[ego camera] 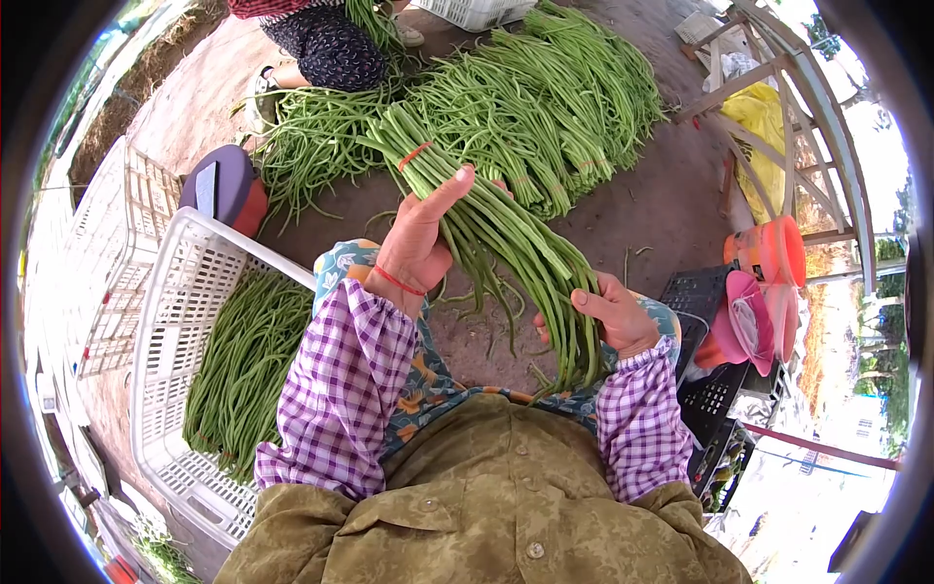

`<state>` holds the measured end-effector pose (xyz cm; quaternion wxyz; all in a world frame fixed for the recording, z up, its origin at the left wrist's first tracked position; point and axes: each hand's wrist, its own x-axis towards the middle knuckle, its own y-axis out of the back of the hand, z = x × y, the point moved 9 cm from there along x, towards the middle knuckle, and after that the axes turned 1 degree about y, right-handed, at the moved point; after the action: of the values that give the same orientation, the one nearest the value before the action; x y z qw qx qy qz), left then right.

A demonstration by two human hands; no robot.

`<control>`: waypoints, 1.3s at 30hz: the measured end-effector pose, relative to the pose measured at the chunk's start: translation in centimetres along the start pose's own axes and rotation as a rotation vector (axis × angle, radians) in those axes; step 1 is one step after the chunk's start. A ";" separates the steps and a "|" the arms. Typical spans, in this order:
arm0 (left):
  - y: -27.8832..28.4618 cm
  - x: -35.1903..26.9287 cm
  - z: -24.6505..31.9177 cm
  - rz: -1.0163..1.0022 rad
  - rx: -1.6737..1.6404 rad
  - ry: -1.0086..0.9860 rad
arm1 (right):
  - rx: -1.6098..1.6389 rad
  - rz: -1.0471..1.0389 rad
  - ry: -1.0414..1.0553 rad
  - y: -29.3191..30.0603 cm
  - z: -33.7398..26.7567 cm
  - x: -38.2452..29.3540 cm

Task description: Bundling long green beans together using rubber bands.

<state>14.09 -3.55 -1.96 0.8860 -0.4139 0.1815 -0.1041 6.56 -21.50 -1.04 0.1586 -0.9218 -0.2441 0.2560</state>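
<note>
A bundle of green yardlong beans [503, 219] spans my two hands above my lap. Near its far end a red band [414, 155] circles the stems. My left hand [423, 237] grips the bundle just below that band, thumb on top. Lower down, my right hand [613, 314] holds the beans toward their drooping end. Some loose tips hang beneath the bundle. To my left stands a white plastic crate [193, 241] with long beans [244, 365] laid lengthwise inside. Ahead on the ground lies a large pile of beans [525, 102], some of it in banded bundles.
Another person [321, 47] crouches at the far side of the pile. A round stool [222, 182] with a phone-like flat object on it stands by the crate. On the right are an orange bucket [762, 252], a pink hat [748, 321], black crates [697, 292] and a wooden frame [766, 109].
</note>
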 end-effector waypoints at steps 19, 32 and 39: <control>-2.3 -0.8 1.4 -0.168 -0.101 -0.095 | -0.250 0.132 0.133 1.8 0.2 1.2; -3.3 -1.2 0.9 -0.230 -0.078 -0.077 | -0.788 0.404 0.544 -3.6 -6.4 0.4; -3.3 -1.5 0.7 -0.260 0.032 -0.075 | -1.069 0.526 0.602 -4.8 -7.4 1.3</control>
<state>12.95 -4.65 1.35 0.8776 -0.4234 0.0916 -0.2054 9.82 -18.04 6.52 -0.3266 -0.9336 -0.0494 -0.1385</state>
